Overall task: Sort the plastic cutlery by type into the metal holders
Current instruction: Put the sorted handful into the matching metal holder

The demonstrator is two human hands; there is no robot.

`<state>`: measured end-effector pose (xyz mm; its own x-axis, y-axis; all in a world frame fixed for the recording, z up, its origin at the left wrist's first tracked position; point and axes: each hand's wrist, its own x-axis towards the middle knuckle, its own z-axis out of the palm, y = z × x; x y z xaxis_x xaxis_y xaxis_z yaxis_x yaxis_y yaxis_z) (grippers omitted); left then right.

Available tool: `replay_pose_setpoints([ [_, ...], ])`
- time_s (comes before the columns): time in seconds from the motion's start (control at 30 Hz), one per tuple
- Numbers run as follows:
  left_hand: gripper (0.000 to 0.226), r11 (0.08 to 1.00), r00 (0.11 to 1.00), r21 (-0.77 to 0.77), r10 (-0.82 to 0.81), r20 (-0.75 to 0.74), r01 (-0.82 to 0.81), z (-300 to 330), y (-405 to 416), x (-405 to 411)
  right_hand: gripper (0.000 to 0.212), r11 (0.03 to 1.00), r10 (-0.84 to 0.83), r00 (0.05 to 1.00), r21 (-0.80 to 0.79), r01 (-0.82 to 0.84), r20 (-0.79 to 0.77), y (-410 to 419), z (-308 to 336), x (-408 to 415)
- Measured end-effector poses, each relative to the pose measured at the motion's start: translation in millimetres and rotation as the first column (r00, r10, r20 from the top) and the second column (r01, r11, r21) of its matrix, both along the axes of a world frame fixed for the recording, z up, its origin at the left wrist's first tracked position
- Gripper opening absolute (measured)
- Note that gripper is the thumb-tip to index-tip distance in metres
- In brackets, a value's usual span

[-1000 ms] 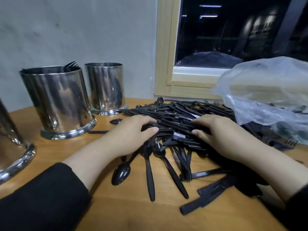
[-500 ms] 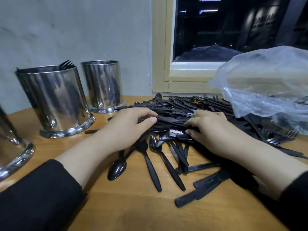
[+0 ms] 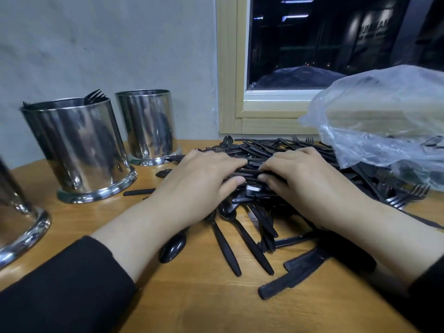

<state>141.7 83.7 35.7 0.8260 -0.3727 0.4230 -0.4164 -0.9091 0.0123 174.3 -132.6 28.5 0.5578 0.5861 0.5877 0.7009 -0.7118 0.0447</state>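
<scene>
A heap of black plastic cutlery (image 3: 269, 150) lies on the wooden table (image 3: 192, 306), with spoons (image 3: 225, 246) and knives (image 3: 295, 275) fanned out toward me. My left hand (image 3: 199, 183) and my right hand (image 3: 310, 186) lie on the heap with fingertips almost meeting. Each grips a bundle of handles between fingers and thumb. Three metal holders stand at the left. The middle holder (image 3: 79, 150) has fork tines showing above its rim, and the far holder (image 3: 149, 126) shows nothing above its rim. Only part of the near holder (image 3: 19, 227) is in view.
A clear plastic bag (image 3: 384, 126) lies over the right side of the heap, with forks (image 3: 406, 195) poking out below it. A window frame (image 3: 230, 92) and grey wall stand behind the table. A loose black piece (image 3: 138, 192) lies by the middle holder's base.
Both hands have drawn closer together on the heap, until their fingertips nearly meet. The view has shifted slightly.
</scene>
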Motion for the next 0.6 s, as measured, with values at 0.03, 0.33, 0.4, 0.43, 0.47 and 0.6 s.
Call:
replay_pose_setpoints([
  [0.03, 0.046, 0.999, 1.0, 0.043, 0.005, 0.007, -0.005, -1, -2, 0, 0.018, 1.0, 0.022, 1.0, -0.003, -0.022, 0.006, 2, 2, -3],
  [0.33, 0.03, 0.984, 0.996, -0.174, 0.008, -0.094, -0.024, 2, 9, -2, 0.004, 0.887, 0.155, 0.957, 0.462, -0.026, -0.244, -7, 13, -10],
  [0.4, 0.029, 0.981, 0.995, -0.194, -0.014, -0.097, -0.005, 2, 7, -3, 0.001, 0.836, 0.212, 0.933, 0.549, -0.019, -0.291, -8, 11, -8],
  [0.43, 0.031, 0.974, 0.995, -0.228, -0.033, -0.096, 0.011, 1, 6, -3, 0.004, 0.809, 0.222, 0.929, 0.587, -0.007, -0.295, -10, 10, -5],
  [0.47, 0.032, 0.96, 0.995, -0.279, -0.048, -0.089, 0.021, 1, 5, -2, 0.007, 0.797, 0.201, 0.935, 0.603, 0.016, -0.291, -12, 9, -1],
  [0.6, 0.025, 0.884, 0.998, -0.466, -0.002, -0.055, -0.024, 0, 9, 1, 0.015, 0.943, -0.092, 0.955, 0.283, 0.174, -0.281, -25, 4, 14],
])
